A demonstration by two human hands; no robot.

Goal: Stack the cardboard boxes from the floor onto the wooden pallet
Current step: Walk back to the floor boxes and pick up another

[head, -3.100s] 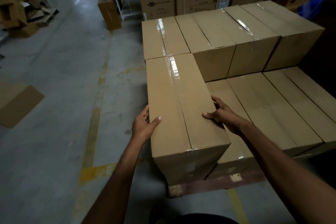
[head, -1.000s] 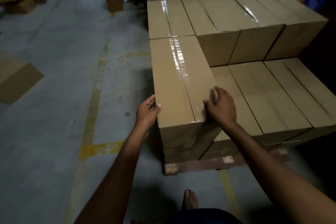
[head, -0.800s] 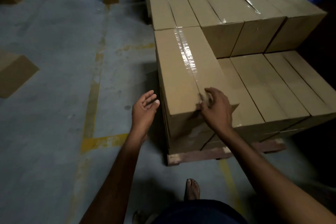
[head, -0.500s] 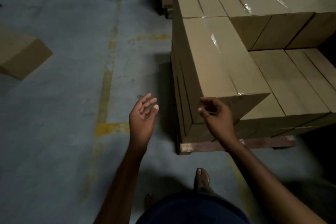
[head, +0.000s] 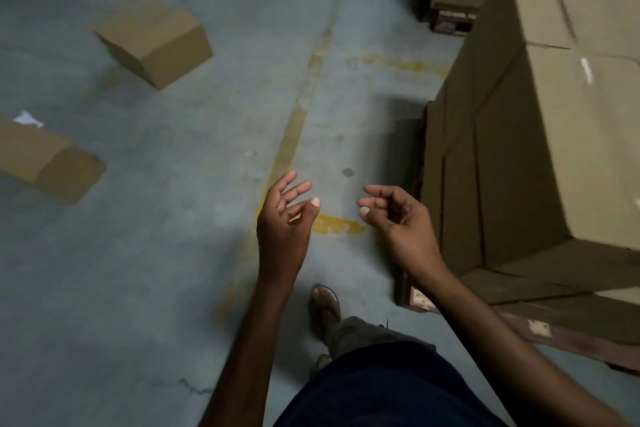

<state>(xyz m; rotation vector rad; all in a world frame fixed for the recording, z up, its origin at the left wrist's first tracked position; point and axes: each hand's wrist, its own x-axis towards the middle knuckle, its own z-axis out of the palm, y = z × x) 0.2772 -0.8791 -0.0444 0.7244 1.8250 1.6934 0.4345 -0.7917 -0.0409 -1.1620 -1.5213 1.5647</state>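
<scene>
Boxes first: a long brown cardboard box (head: 45, 163) and a squarer brown cardboard box (head: 152, 42) lie apart on the grey concrete floor (head: 156, 270). The left grip (head: 284, 218) is spread and empty. The right grip (head: 401, 225) is loosely curled and holds nothing. Beside it, stacked brown cardboard boxes (head: 540, 135) rest on the dark wooden pallet (head: 581, 340).

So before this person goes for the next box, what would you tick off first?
1. Hands free: left hand and right hand hold nothing. Ok.
2. Boxes left to fetch: near box and far box lie on the floor. Ok.
3. Way to them: bare concrete crossed by a painted yellow line. Ok.
4. Whether the stack sits square on the pallet: blurred and cut off by the frame edge. Cannot tell.
5. Room on top for another box: the top is mostly out of view. Cannot tell.
</scene>
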